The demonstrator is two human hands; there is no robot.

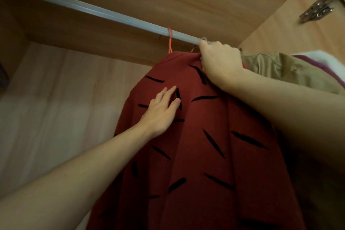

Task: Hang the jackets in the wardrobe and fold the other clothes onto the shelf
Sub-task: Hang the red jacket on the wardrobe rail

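So I'm looking up into the wardrobe [280,30] here, wood panels all round. The grey rail [93,10] is running from about 10 o'clock down toward the middle of the view.

The red jacket [196,145], the one with the black dash marks all over it, is hanging just below the rail and filling most of the space from the centre down to 6 o'clock. An orange hanger hook [169,40] is looping over the rail right above its top edge.

My right hand [218,61] is reaching up at roughly 1 o'clock from centre, fingers curling around the top of the jacket at the collar end, right under the rail. I think there's a thin wire hanger [202,40] in that grip too, but my knuckles are covering it so I'm not sure.

My left hand [162,110] is lying flat on the front of the jacket, near the centre, fingers straight and spread a little, just pressing on the fabric and not grabbing anything.

Over at 3 o'clock, just behind my right wrist, a tan garment [276,69] is hanging, touching the red one, with something purplish and white [317,61] past it. A metal door hinge [317,8] is sitting at 2 o'clock on the side panel.
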